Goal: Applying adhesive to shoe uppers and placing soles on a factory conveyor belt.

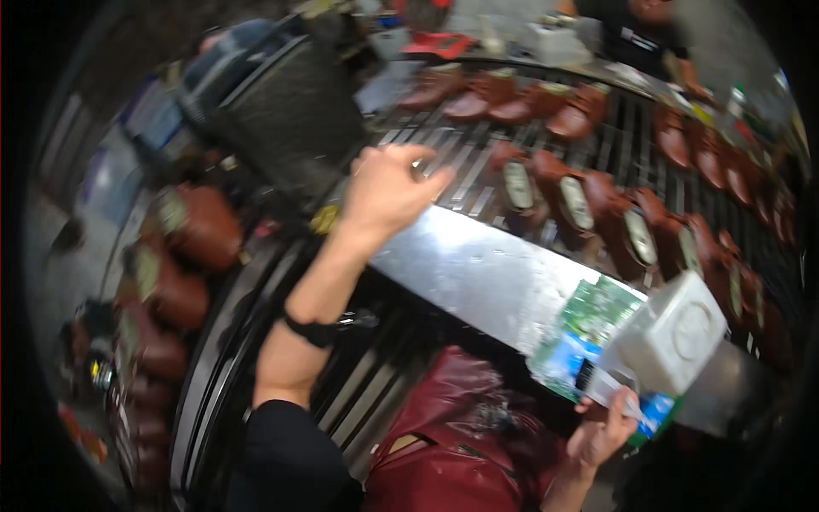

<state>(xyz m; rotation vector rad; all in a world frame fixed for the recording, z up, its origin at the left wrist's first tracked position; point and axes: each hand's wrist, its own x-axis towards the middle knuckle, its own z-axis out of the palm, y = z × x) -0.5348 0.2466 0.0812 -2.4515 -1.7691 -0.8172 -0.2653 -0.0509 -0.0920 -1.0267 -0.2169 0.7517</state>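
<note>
Low at the right of the view, the right hand point(607, 431) pinches a small brush point(604, 386) with a pale handle and dark bristles, fingers closed around the handle. The bristles touch a green and blue printed label or packet point(587, 328) that lies at the lower right end of a long, shiny metal bar point(478, 269). Just beside the brush, up and to the right, a pale grey plastic box point(676, 333) with a round embossed mark on its face sits on the same bar. Directly below the bar, between the two forearms, lies a glossy dark red leather boot upper point(456, 435), creased and shining, near the right hand but apart from it. The left hand point(388, 189) reaches further up, wrist wearing a black band point(309, 329); its fingers curl shut near the upper end of the bar, and whether they grip anything is too blurred to tell. Beyond it, rows of brown boots point(589, 209) with light insoles stand on a slatted metal conveyor rack point(465, 183). More brown boots point(183, 256) line the left side. A dark machine housing point(286, 115) stands at upper left.
</note>
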